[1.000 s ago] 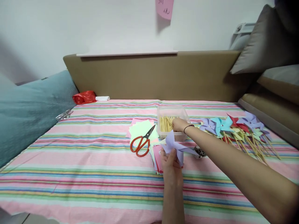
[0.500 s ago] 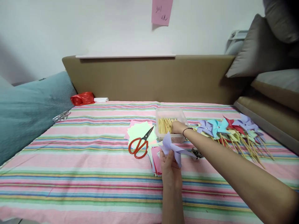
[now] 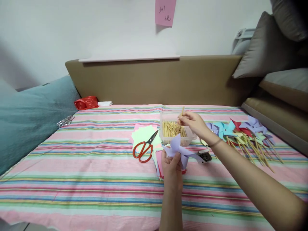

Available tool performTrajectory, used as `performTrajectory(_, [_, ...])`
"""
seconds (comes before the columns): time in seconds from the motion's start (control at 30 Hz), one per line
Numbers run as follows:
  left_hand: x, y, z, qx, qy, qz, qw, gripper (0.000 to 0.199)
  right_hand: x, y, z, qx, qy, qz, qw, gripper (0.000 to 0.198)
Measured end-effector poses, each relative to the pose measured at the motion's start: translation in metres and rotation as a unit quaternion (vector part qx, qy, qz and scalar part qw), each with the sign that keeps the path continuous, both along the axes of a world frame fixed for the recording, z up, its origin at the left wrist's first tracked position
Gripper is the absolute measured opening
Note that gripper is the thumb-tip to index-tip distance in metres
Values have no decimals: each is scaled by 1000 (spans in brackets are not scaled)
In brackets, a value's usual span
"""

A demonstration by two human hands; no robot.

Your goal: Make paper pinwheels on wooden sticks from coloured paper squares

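A purple paper pinwheel [image 3: 177,148] is pinched between the thumb and fingers of my left hand [image 3: 172,165]. My right hand [image 3: 192,122] grips a thin wooden stick [image 3: 181,113], held upright above a clear plastic box [image 3: 166,141]. Many more sticks [image 3: 170,129] lie inside that box. Under and beside my left hand is a stack of coloured paper squares [image 3: 159,160]. Red-handled scissors [image 3: 145,150] rest partly on pale green paper sheets [image 3: 143,134] to the left. Right of the pinwheel sits a small clear container of dark bits [image 3: 204,156], too small to make out.
Finished pinwheels on sticks [image 3: 247,134] lie in a pile at the right. A red plastic roll [image 3: 86,102], a white packet [image 3: 105,103] and a shiny packet [image 3: 65,121] lie at the far left. A striped cloth [image 3: 84,179] covers the surface; grey cushions [image 3: 264,48] stand right.
My right hand has risen out of the plastic box with a wooden stick in its fingers. My left hand has shifted slightly left, still holding the purple pinwheel.
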State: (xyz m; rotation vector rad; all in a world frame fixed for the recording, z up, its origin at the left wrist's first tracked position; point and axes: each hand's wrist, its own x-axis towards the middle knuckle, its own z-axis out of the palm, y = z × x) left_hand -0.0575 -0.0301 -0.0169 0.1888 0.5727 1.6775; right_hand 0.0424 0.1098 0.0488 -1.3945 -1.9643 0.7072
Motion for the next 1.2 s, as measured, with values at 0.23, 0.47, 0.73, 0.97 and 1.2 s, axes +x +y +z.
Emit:
performTrajectory(0.23, [10,-3,-6,45,47,-78,995,50,51,-124,-51,-74,350,-49,932,26])
performTrajectory(0.47, [25,-1,-9,77,47,-156,984,59,64,-150,-90,-137,401,-81,902,34])
performTrajectory(0.73, [27,3,-11,78,65,-152,983,55,69,-156,-86,-153,441,-59,882,26])
performTrajectory(0.97, [28,7,-9,78,91,-152,981,55,77,-155,-81,-146,431,-15,890,18])
performTrajectory(1.2, [27,5,-12,84,93,-153,980,52,78,-160,-79,-77,386,-32,919,6])
